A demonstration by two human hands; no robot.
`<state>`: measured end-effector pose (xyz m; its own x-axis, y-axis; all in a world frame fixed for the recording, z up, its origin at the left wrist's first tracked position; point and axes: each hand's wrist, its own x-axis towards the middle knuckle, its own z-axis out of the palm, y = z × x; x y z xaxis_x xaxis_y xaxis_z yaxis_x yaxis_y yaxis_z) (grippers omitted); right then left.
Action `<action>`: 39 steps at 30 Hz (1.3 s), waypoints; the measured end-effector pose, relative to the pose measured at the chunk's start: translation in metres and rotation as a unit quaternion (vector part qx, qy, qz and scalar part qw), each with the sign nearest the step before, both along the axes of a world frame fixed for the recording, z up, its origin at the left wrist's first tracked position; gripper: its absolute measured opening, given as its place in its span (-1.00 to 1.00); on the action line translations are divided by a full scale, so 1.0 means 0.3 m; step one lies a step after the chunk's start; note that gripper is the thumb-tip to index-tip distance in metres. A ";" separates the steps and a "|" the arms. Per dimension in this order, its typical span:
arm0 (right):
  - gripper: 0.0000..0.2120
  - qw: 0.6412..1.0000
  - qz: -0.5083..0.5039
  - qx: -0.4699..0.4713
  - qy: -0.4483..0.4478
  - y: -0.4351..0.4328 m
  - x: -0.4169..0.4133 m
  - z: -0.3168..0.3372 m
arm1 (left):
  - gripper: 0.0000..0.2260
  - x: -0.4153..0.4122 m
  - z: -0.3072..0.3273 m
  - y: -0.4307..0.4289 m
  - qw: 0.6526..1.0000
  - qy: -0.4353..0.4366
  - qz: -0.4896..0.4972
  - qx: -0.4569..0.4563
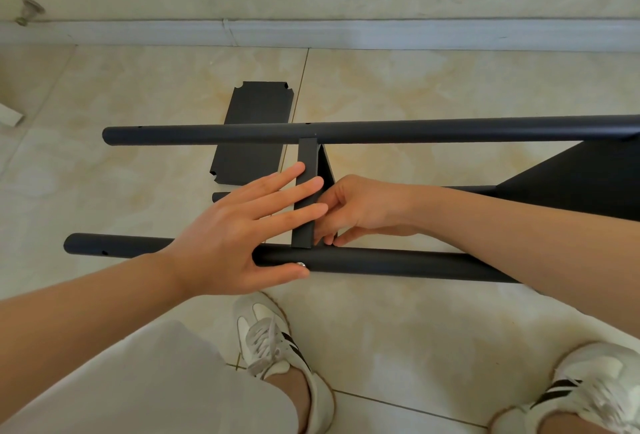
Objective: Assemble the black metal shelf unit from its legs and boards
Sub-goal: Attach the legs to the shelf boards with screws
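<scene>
A loose black board lies flat on the tiled floor at the left, partly under the far leg, a long black tube lying across the view. The near leg runs parallel to it, closer to the person. The short end of a third tube shows between them, just left of the fingers.

The left hand is spread open. Its straight fingers lie across the narrow edge of the upright board, which stands between the two legs. Its thumb rests along the near leg, tip just beside a small silver screw in that tube.

The right hand sits just past the same board, on its right face. Its fingers are curled down into the corner where the board meets the near leg, fingertips touching or almost touching the tube. Whether they pinch anything there is hidden. The two hands are close together, with only the board's edge between them.

Farther right, a second fitted board spans the legs. Two white shoes stand on the floor below.
</scene>
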<state>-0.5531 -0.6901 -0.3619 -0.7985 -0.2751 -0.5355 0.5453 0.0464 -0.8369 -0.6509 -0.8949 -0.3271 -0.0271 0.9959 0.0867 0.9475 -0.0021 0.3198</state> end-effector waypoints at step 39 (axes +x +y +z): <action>-0.87 0.992 0.074 -0.047 -0.093 0.026 -0.036 -0.021 | -0.40 0.002 0.007 -0.003 1.000 0.002 0.001 0.000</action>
